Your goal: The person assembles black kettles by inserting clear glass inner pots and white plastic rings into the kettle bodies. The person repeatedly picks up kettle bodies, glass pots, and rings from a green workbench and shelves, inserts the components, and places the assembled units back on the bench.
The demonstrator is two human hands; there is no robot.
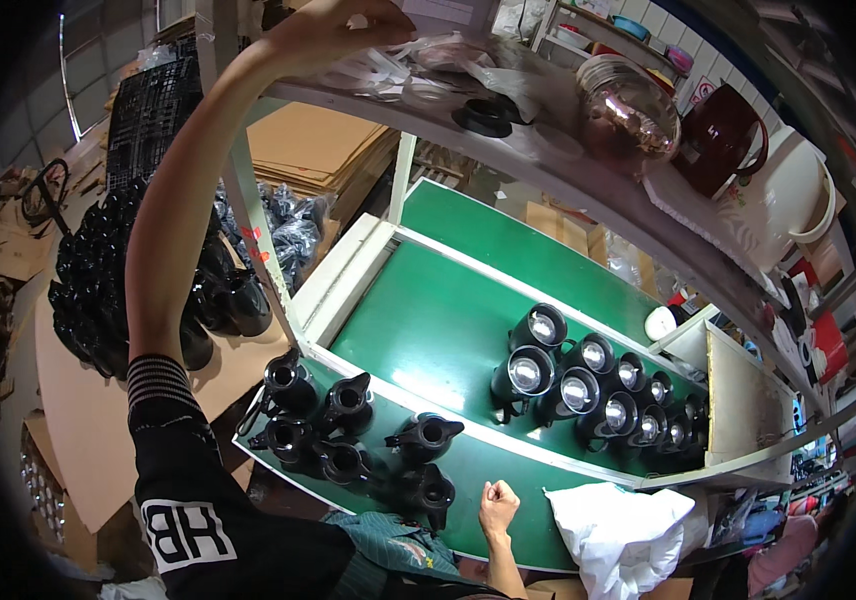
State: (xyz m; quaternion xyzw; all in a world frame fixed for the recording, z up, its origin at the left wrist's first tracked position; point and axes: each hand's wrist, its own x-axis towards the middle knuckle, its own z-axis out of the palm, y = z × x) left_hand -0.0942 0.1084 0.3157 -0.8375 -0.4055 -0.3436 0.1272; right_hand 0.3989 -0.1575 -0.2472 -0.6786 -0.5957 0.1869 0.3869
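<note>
My left arm reaches up across the left side, and my left hand [373,22] is over the upper shelf at the top edge. Its fingers stretch out towards clear plastic bags [448,52]; the upper part of the hand is cut off by the frame. Low in the middle, my right hand [499,507] is closed with curled fingers above the near green worktop [483,460]. Whatever it may hold is hidden. To its left stand several black spouted jugs [346,400] with open tops. The closest one is a black jug [430,492] whose spout points towards me.
Black kettle bodies with shiny metal insides [526,372] stand in rows on the green conveyor [398,320]. More glossy black jugs [98,280] crowd a cardboard sheet at left. A white bag [620,525] lies at right. Overhead, the shelf holds black rings [488,116] and a dark red kettle [716,140].
</note>
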